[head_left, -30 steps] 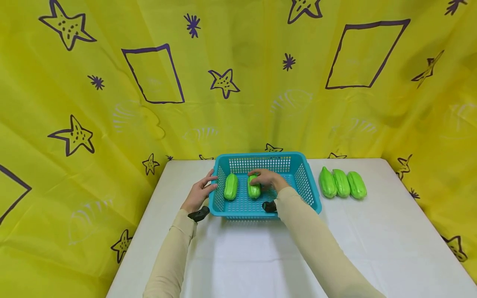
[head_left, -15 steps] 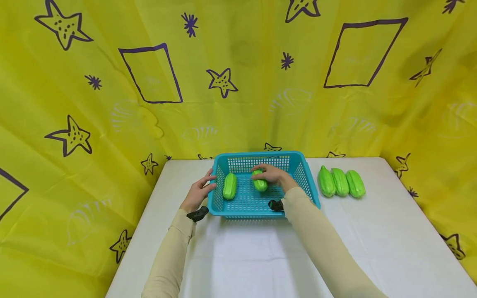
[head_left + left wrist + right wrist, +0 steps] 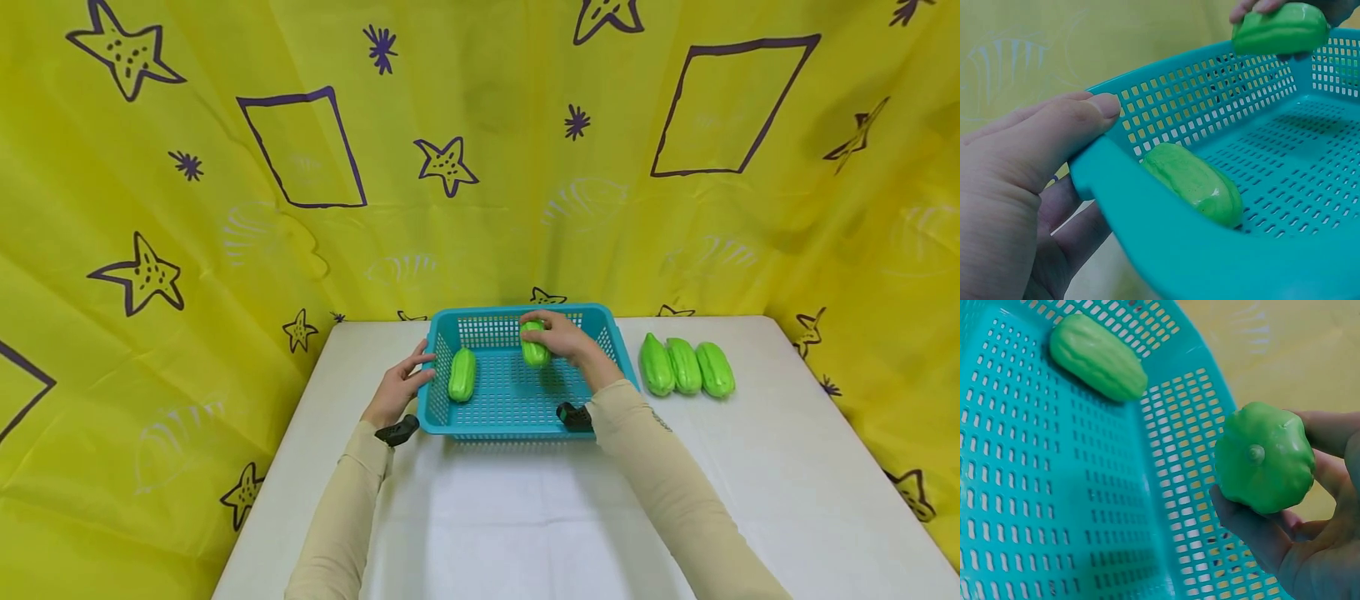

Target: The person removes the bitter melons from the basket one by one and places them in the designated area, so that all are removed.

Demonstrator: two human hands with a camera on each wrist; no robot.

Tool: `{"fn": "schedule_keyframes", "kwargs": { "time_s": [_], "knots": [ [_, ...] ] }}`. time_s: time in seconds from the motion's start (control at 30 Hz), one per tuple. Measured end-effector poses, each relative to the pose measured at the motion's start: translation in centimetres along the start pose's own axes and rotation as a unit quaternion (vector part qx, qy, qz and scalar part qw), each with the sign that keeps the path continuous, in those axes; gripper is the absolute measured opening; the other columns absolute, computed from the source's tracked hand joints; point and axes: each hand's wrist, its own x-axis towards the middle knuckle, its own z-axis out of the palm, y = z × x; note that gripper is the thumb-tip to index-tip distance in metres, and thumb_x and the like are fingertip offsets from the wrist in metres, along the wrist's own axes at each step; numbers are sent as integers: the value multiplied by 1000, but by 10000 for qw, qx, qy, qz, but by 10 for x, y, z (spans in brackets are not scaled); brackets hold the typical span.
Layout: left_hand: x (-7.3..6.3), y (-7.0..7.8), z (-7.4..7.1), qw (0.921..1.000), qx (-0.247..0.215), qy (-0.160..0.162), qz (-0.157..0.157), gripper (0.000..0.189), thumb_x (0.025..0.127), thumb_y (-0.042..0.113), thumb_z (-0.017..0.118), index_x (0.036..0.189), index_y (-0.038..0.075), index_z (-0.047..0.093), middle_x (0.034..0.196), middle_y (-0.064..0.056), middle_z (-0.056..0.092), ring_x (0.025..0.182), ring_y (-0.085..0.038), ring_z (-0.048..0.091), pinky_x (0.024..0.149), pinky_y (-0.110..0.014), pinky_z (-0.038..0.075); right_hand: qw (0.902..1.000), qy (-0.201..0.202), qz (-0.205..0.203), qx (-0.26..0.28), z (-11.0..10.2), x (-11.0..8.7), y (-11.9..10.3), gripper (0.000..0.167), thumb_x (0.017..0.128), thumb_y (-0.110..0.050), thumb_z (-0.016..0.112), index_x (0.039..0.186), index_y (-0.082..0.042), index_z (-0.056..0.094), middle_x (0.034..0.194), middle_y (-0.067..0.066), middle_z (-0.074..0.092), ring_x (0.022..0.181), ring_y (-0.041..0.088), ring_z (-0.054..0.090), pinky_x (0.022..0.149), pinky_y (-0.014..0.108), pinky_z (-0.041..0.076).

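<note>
My right hand [image 3: 562,335] grips a glossy green ribbed gourd [image 3: 535,346], held up over the back of the turquoise plastic basket [image 3: 517,431]. The right wrist view shows its knobbed end [image 3: 1255,455] between thumb and fingers, above the perforated wall. At the basket's left side is my left hand [image 3: 395,392]. In the left wrist view its thumb [image 3: 1094,112] lies on the rim and its fingers sit lower, outside the wall. A second green gourd [image 3: 462,375] lies on the basket floor near the left wall.
Three similar green gourds [image 3: 684,367] lie side by side on the white tabletop [image 3: 750,467], right of the basket. A yellow curtain [image 3: 510,233] with drawn stars and squares stands behind the table and along both sides.
My right hand has lifted the gourd off the basket floor and carried it to the right and back. The left hand, the other basket gourd and the three on the table stay put.
</note>
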Motion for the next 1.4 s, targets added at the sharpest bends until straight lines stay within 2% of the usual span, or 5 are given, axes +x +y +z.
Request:
{"fn": "schedule_keyframes", "kwargs": {
  "time_s": [0.23, 0.6, 0.9, 1.17, 1.4],
  "knots": [
    [-2, 2, 1, 9999, -59, -61, 69, 49, 97, 26, 62, 141, 5, 51, 159, 12, 24, 148, -25, 18, 110, -58, 31, 9995, 223, -220, -4, -8, -15, -9, 49, 98, -25, 60, 143, -8, 48, 132, 28, 42, 83, 24, 58, 70, 41, 54],
    [-1, 1, 0, 9999, -69, -81, -43, 49, 98, 26, 62, 141, 7, 51, 158, 15, 24, 148, -22, 17, 111, -58, 29, 9962, 538, -675, -57, -16, -43, -11, 50, 98, -31, 60, 143, -13, 49, 147, 21, 38, 116, 38, 50, 81, 44, 46],
    [-6, 15, 2, 9994, -174, -274, -134, 50, 100, 18, 58, 144, -1, 44, 162, 8, 17, 148, -28, 14, 113, -56, 27, 9948, 599, -805, -166, -28, -69, -9, 50, 98, -36, 59, 144, -17, 49, 151, 12, 37, 107, 33, 52, 82, 44, 44],
    [-4, 8, 3, 9996, -171, -181, -132, 49, 99, 22, 60, 142, 2, 48, 160, 12, 21, 148, -24, 15, 111, -56, 30, 9925, 903, -824, -62, -46, -96, 9, 54, 98, -35, 59, 145, -13, 46, 152, 13, 37, 134, 39, 38, 105, 55, 36],
    [-13, 27, 3, 9991, -221, -302, -175, 49, 99, 16, 59, 143, -2, 46, 161, 7, 19, 148, -28, 15, 112, -55, 30, 9909, 1052, -797, -244, -66, -123, 26, 55, 100, -34, 57, 146, -7, 43, 152, 18, 36, 136, 40, 33, 106, 56, 32]
  ]
}}
